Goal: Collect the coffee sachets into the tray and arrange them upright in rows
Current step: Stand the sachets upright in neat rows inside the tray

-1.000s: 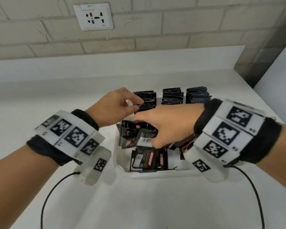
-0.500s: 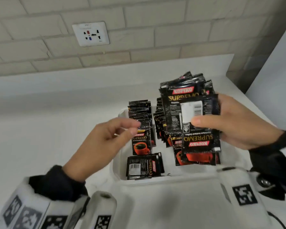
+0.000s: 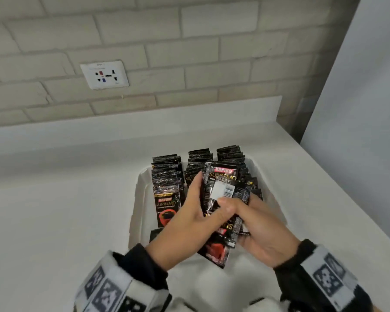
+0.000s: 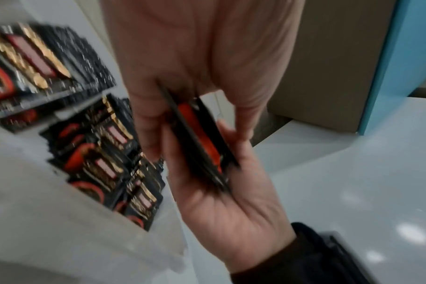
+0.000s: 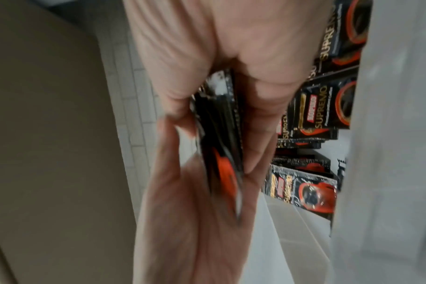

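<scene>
A white tray (image 3: 136, 199) on the counter holds three rows of black coffee sachets standing upright: left row (image 3: 167, 183), middle row (image 3: 198, 158), right row (image 3: 231, 154). One sachet (image 3: 154, 235) lies flat at the tray's near left. Both hands hold a bundle of sachets (image 3: 221, 188) over the tray's near middle. My left hand (image 3: 195, 199) grips its left side and my right hand (image 3: 241, 212) its right, thumb across the front. The wrist views show the bundle (image 4: 202, 146) (image 5: 221, 144) pinched edge-on between the two palms, with the tray's rows (image 4: 97, 163) (image 5: 316, 115) beside.
The tray sits on a white counter (image 3: 65, 221) against a brick wall with a socket (image 3: 104, 74). A tall pale panel (image 3: 358, 109) closes off the right side, next to the counter's right edge.
The right hand lifted a bundle of sachets out of the tray's loose pile, then brought it down and nearer. My left hand, free before, now grips the bundle too.
</scene>
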Action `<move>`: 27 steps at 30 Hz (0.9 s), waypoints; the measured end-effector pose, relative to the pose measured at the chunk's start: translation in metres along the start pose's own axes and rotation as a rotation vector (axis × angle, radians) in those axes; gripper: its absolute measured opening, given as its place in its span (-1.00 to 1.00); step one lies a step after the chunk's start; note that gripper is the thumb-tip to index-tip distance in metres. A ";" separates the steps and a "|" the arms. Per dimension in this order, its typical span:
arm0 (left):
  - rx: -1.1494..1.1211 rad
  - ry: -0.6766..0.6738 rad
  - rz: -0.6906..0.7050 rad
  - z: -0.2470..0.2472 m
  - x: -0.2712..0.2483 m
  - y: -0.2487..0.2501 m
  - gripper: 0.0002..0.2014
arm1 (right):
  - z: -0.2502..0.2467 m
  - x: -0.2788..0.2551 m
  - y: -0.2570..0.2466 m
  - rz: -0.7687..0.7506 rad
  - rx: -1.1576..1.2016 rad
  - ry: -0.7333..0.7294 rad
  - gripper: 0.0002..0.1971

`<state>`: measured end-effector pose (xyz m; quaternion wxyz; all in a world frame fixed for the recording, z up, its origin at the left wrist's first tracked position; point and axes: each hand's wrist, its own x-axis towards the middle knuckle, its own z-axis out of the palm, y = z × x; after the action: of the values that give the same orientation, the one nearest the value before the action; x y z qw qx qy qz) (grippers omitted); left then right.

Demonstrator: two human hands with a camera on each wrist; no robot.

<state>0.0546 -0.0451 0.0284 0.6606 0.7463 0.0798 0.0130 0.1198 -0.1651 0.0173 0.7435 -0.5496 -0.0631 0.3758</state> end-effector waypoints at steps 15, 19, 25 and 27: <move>-0.359 0.180 0.076 0.016 -0.005 -0.018 -0.52 | 0.003 -0.003 0.018 -0.450 -0.099 0.137 -0.36; -0.412 0.137 0.051 0.011 -0.007 -0.023 -0.51 | -0.009 -0.004 0.021 -0.467 -0.104 0.105 -0.18; -0.778 -0.078 -0.065 0.009 -0.005 -0.026 -0.35 | -0.010 -0.001 0.016 -0.414 -0.148 -0.041 -0.40; -0.901 -0.020 -0.139 0.010 -0.002 -0.031 -0.22 | -0.008 0.005 0.016 -0.383 -0.138 -0.043 -0.37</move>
<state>0.0508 -0.0519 -0.0036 0.9195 0.3774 0.1098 -0.0052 0.1191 -0.1665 -0.0011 0.7605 -0.5690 -0.2078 0.2339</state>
